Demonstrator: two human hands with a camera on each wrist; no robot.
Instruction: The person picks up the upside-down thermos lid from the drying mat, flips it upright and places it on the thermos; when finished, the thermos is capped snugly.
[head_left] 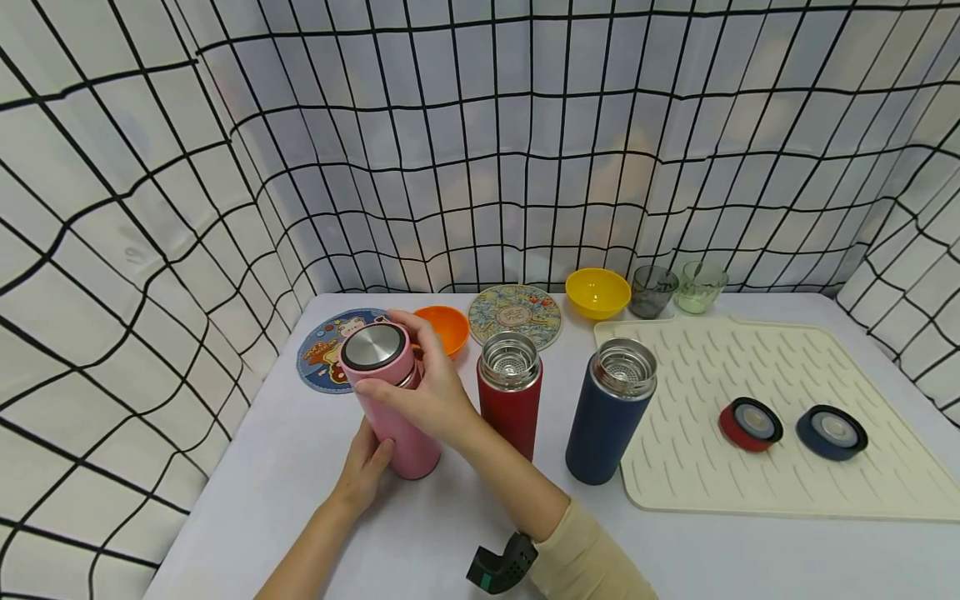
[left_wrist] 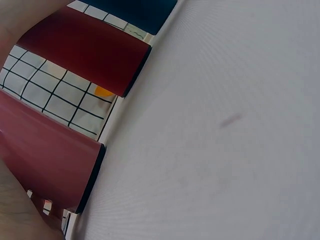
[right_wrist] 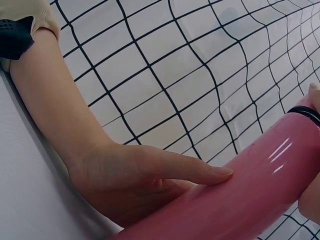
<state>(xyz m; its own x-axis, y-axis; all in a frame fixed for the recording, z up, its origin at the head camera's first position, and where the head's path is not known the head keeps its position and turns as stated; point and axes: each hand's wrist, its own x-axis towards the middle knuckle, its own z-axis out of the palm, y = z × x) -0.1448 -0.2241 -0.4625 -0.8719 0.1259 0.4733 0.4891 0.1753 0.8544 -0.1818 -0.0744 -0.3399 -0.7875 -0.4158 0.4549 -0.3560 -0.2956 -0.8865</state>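
A pink thermos bottle (head_left: 405, 433) stands slightly tilted on the left of the table. My left hand (head_left: 363, 471) holds it low, thumb laid along the body in the right wrist view. My right hand (head_left: 427, 383) grips round the pink lid (head_left: 375, 350), which has a steel disc on top. A narrow steel band shows between lid and body. Just right of my right hand is a red thermos bottle (head_left: 512, 408), lidless, a strainer in its mouth. Beyond it stands a navy thermos bottle (head_left: 606, 425), likewise lidless with a strainer.
A red lid (head_left: 750, 423) and a navy lid (head_left: 831, 432) lie underside up on a cream mat (head_left: 690, 487). Along the back are a blue round mat (head_left: 318, 358), orange bowl (head_left: 444, 327), patterned round mat (head_left: 517, 312), yellow bowl (head_left: 597, 293) and two glasses (head_left: 654, 292). Black netting surrounds the table.
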